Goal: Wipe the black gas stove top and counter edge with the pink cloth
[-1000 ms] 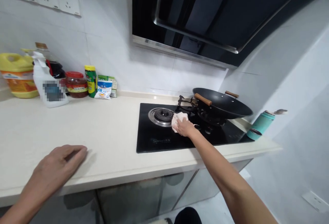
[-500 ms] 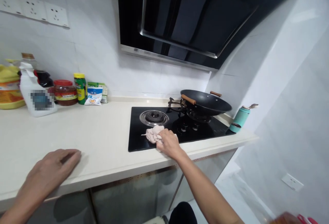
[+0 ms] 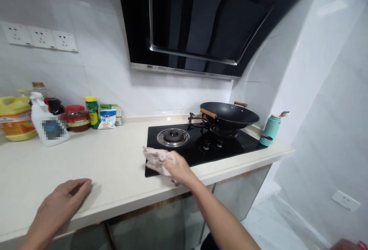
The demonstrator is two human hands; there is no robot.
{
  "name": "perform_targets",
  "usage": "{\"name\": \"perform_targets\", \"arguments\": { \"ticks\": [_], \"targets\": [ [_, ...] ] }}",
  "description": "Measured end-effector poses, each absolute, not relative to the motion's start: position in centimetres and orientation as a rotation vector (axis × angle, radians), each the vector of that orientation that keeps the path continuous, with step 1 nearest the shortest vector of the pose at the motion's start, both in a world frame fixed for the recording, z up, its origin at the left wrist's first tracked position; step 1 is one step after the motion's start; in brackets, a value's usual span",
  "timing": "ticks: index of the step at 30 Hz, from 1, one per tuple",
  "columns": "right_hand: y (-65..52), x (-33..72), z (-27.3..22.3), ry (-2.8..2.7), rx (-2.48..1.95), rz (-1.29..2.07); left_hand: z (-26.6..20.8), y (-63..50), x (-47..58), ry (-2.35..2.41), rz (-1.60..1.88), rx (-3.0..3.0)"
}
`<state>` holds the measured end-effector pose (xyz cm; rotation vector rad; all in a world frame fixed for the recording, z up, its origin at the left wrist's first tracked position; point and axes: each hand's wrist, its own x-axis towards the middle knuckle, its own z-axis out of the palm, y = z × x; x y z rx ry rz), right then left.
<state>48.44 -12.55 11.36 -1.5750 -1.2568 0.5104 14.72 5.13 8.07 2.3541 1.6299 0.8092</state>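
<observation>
My right hand point(image 3: 179, 169) grips a crumpled pale pink cloth point(image 3: 158, 160) over the front left corner of the black gas stove point(image 3: 188, 154). The cloth is a little blurred by motion and overlaps the stove's left edge. Resting on the cream countertop point(image 3: 115, 165), left of the stove, my left hand point(image 3: 61, 198) holds nothing; its fingers are loosely stretched and the thumb is apart from them. A bare burner point(image 3: 173, 137) lies just behind the cloth. On the other burner sits a black wok point(image 3: 230, 114) with wooden handles.
A white spray bottle point(image 3: 51, 125), a yellow jug point(image 3: 17, 121), a red-lidded jar point(image 3: 77, 119), a green canister point(image 3: 92, 113) and a small packet point(image 3: 107, 119) line the back left. A teal bottle point(image 3: 271, 125) and teal cup point(image 3: 266, 140) stand right. The range hood point(image 3: 189, 20) hangs above.
My right hand has moved the cloth left and toward the stove's front left corner. My left hand stays on the countertop. The view has shifted slightly.
</observation>
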Motion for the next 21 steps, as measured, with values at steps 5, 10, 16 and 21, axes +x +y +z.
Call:
{"name": "perform_targets", "arguments": {
  "ticks": [5, 10, 16, 21],
  "targets": [
    [-20.9, 59.3, 11.2, -1.099, -1.653, 0.2, 8.7, 4.2, 15.3, 1.629, 0.732, 2.362],
    [-25.9, 69.5, 10.7, -0.985, -2.14, -0.274, 9.4, 3.1, 15.9, 1.597, 0.698, 2.365],
    [-24.4, 69.6, 8.6, -0.946, -2.584, -0.322, 8.9, 3.2, 15.8, 1.584, 0.722, 2.382],
    [-20.8, 61.0, 9.3, -1.258, -2.52, -0.343, 9.3, 2.7, 15.9, 1.603, 0.698, 2.374]
  ]
}}
